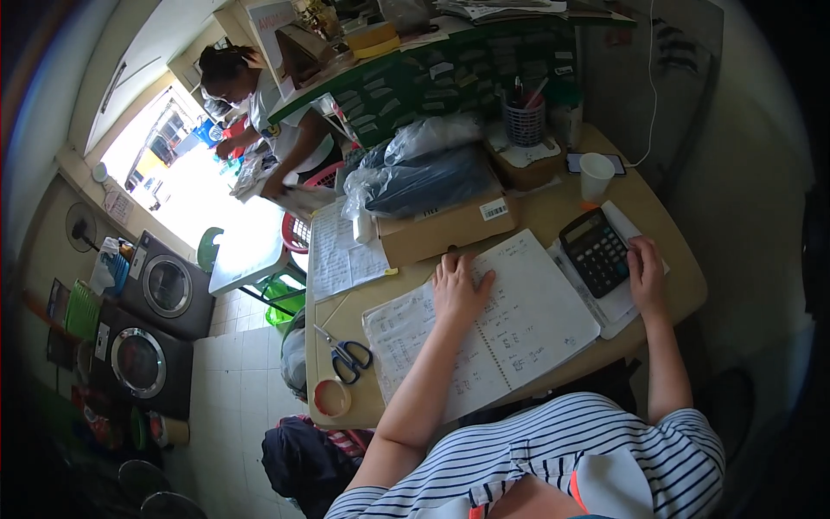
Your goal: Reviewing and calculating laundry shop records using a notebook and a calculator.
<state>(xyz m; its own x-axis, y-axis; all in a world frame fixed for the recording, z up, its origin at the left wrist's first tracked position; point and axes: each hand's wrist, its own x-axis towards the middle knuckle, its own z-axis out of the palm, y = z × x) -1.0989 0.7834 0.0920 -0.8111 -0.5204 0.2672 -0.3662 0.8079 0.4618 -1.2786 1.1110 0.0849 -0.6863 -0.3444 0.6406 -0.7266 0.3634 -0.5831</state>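
My left hand (457,289) lies flat with spread fingers across an open spiral notebook (538,311) with handwritten pages. At the right, my right hand (643,272) rests at the side of a black desktop calculator (593,253), its fingers bent along the edge. Whether it grips the calculator cannot be told. White papers (626,224) lie partly under the calculator. Beyond the notebook is a cardboard box (447,230) with plastic-wrapped dark cloth (434,185) on top. Blue-handled scissors (347,357) and a roll of tape (332,398) lie left of the notebook.
A white cup (595,176) stands by a phone (577,163) on a charging cable. Written sheets (347,250) cover the table's left side. Behind are a pen basket (524,120) and green shelf (454,84). A co-worker (279,123) handles cloth beyond; front-loading machines (139,360) stand left.
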